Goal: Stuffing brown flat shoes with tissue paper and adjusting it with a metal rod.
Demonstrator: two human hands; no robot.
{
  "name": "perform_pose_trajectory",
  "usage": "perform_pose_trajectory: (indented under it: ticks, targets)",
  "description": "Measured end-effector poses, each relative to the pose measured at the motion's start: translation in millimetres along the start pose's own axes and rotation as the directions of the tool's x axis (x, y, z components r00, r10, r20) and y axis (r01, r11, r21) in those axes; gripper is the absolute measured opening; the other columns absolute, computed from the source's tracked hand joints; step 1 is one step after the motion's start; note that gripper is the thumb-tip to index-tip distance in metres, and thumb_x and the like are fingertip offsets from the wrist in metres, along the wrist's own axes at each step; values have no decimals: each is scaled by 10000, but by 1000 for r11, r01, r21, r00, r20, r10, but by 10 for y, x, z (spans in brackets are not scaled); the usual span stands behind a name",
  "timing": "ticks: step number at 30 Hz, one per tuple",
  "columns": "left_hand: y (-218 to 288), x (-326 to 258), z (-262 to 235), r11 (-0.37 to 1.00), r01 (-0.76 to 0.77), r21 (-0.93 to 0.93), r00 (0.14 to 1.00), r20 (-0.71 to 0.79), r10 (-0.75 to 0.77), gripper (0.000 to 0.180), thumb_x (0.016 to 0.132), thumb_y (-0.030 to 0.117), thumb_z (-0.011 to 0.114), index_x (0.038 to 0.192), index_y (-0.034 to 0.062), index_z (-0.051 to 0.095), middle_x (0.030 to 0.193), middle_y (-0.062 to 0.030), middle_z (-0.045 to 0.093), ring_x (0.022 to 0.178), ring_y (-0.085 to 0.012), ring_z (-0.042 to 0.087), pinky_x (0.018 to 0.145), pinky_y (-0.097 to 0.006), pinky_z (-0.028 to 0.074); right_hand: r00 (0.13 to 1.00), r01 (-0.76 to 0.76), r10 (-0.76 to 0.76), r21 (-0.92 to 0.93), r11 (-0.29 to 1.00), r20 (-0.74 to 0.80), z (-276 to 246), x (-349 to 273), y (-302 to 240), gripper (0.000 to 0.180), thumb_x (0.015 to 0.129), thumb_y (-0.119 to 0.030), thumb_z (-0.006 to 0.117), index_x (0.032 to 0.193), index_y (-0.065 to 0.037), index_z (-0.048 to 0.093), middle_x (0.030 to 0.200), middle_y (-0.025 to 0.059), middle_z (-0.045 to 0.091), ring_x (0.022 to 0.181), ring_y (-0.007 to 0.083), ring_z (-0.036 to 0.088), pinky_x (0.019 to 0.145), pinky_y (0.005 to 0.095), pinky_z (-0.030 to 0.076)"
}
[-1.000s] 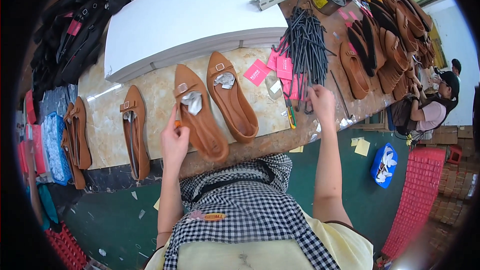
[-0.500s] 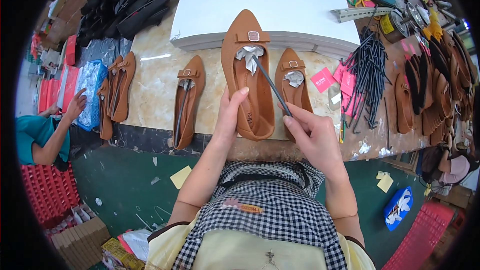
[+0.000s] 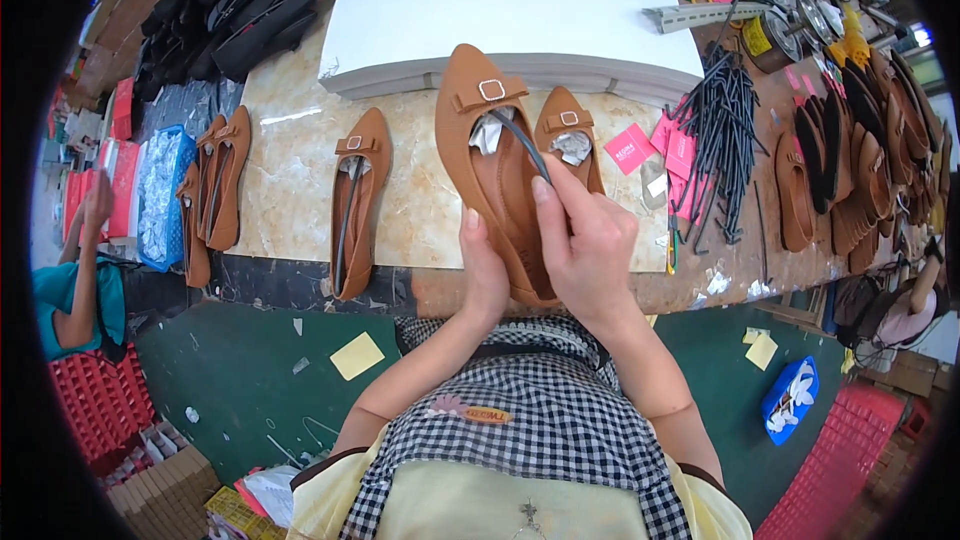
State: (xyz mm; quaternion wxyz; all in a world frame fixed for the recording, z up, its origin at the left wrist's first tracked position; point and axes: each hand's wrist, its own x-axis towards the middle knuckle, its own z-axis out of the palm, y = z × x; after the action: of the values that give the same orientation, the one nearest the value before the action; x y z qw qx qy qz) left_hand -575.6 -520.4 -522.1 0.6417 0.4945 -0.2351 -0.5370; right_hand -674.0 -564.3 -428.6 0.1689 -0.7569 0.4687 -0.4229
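A brown pointed flat shoe (image 3: 460, 155) with a bow and a square buckle is held up over the table edge, toe pointing away. My left hand (image 3: 484, 265) is closed round its left side near the heel. My right hand (image 3: 592, 245) pinches a dark rod (image 3: 522, 138) that bends into the shoe toward the toe, against crumpled white paper (image 3: 487, 134). Partly behind my right hand lies a matching shoe (image 3: 556, 122) with paper in its toe. To the left lies another shoe (image 3: 374, 155) with a rod along its inside.
A white stack of sheets (image 3: 510, 10) stands behind the shoes. Dark rods (image 3: 722, 130) are piled at right beside pink cards (image 3: 630, 148). More brown shoes (image 3: 795, 195) crowd the far right, others (image 3: 232, 180) the left. Black straps or bags (image 3: 240, 20) lie back left; a co-worker's arm (image 3: 85, 260) shows left.
The rod was straight and is now bent, with its end deeper in the toe. My right hand has come in closer to the shoe. The whole view has shifted slightly.
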Motion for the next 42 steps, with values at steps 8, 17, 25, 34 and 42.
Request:
perform_pose_trajectory:
  ticks: [8,17,25,34,42]
  targets:
    - [283,118,-379,869,486,89,870,45,-491,659,980,565,325,1312,28,513,1218,-136,607,1096,-228,589,961,-354,458,830,-348,174,246,905,530,-375,-200,275,343,894,-156,645,1225,-68,628,876,60,725,670,124,625,627,259,486]
    - [384,311,172,438,-200,876,969,243,-43,654,825,215,707,1386,-6,456,788,-128,673,712,-210,659,688,-343,525,748,-534,638,-737,414,-182,-1043,-588,2359,373,931,-376,539,961,-22,651,823,236,672,826,413,651,729,506,505]
    - [24,457,-284,675,-159,721,929,340,-145,719,875,391,596,1398,-59,394,776,-157,681,730,-239,686,627,-383,538,709,-679,697,-375,631,-109,-1342,-752,1856,221,894,-252,594,1005,-63,627,588,116,639,606,262,664,589,397,482]
    - [319,246,41,982,188,-27,973,140,-182,542,937,268,555,1381,4,391,1252,-151,558,1103,-234,586,944,-357,485,774,-528,463,37,848,432,-613,-277,242,288,893,-129,642,1164,-33,657,503,94,462,434,144,413,461,311,356]
    - [277,124,-2,985,-86,149,980,190,57,601,998,425,384,1448,34,301,1363,-154,467,1233,-234,494,1048,-363,391,796,-520,436,106,847,421,-366,-138,118,270,921,-154,600,1142,-12,664,511,129,463,423,204,455,471,344,370]
